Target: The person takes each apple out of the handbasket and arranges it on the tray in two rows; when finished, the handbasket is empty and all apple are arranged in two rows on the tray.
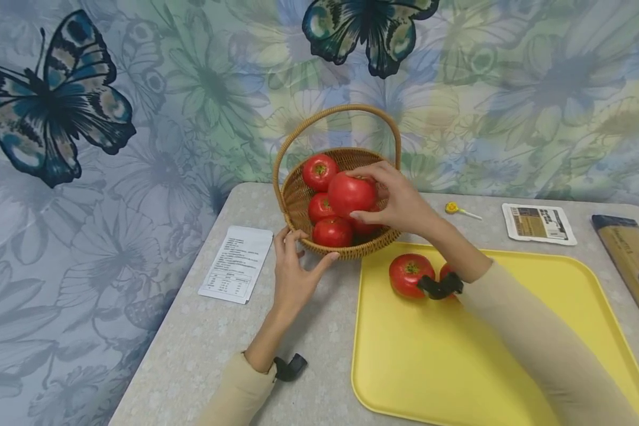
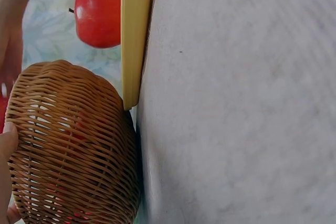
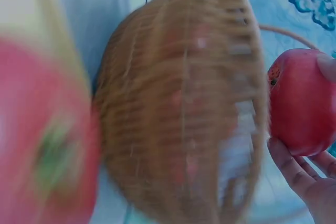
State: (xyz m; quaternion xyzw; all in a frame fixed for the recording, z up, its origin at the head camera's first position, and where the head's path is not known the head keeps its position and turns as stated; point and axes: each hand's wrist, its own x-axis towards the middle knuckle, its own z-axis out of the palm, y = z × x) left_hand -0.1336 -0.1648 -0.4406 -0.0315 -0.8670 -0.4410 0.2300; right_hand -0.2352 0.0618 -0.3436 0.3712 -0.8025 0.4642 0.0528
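A brown wicker basket [image 1: 370,245] with a tall handle stands at the back of the table and holds several red apples [image 1: 331,232]. My right hand [image 1: 402,201] grips another red apple [image 1: 346,192] over the basket's opening, thumb and fingers on opposite sides; the right wrist view shows this held apple [image 3: 299,108] beside the rim. At the basket's front left, my left hand [image 1: 295,269] holds the rim. In the left wrist view, its thumb [image 2: 7,139] touches the wickerwork. Two apples lie on the yellow tray [image 1: 431,367]: one apple [image 1: 409,275] is plain, the other mostly hidden behind my right wrist.
Left of the basket lies a white printed packet [image 1: 236,263]. Behind the tray are a yellow lollipop [image 1: 452,207] and a white-edged flat pack [image 1: 539,223]. A long brown package [image 1: 631,260] lies at the right edge. A floral cloth [image 1: 191,118] hangs behind the table.
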